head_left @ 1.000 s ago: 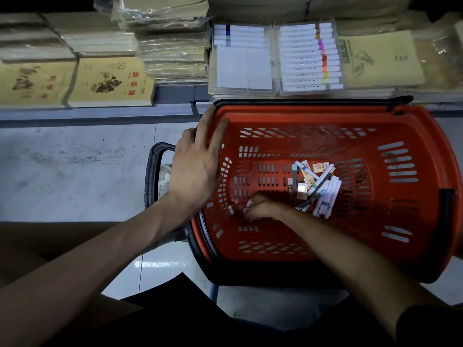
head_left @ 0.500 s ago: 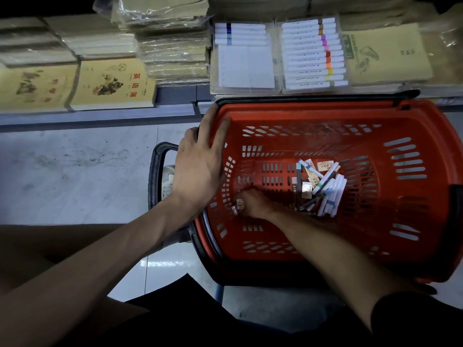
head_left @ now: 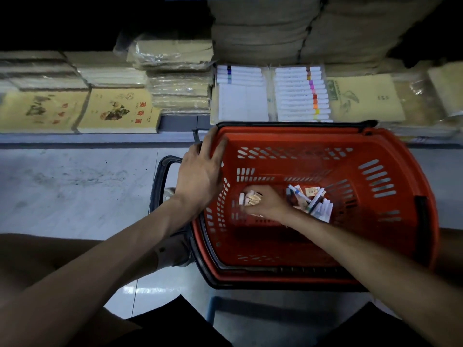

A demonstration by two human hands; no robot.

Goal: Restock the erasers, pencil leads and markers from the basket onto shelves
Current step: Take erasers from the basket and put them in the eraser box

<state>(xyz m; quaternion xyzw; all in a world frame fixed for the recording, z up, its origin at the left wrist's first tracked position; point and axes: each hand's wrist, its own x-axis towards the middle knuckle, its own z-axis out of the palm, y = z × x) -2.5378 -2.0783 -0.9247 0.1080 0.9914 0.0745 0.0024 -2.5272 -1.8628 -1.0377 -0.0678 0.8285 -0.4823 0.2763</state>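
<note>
A red plastic basket (head_left: 390, 156) stands on the floor below the low shelf. Inside it, my right hand (head_left: 269, 204) grips a small bunch of erasers (head_left: 250, 197), white and tan, lifted a little off the basket's bottom. To its right lies a loose pile of markers, leads and erasers (head_left: 313, 201). My left hand (head_left: 200, 171) rests flat on the basket's left rim, fingers straight over the far corner. On the shelf behind sit two clear trays of white markers (head_left: 299, 96) with coloured bands.
Stacks of tan exercise books (head_left: 120, 111) and wrapped paper packs (head_left: 180, 88) fill the low shelf (head_left: 100, 140) to the left and right of the marker trays. The basket's black handle (head_left: 160, 176) juts out left. Pale tiled floor (head_left: 75, 191) lies to the left.
My right hand has gathered erasers from the basket's left bottom and lifted them, moving slightly right. The view has tilted up, showing more shelf. My left hand stays on the rim.
</note>
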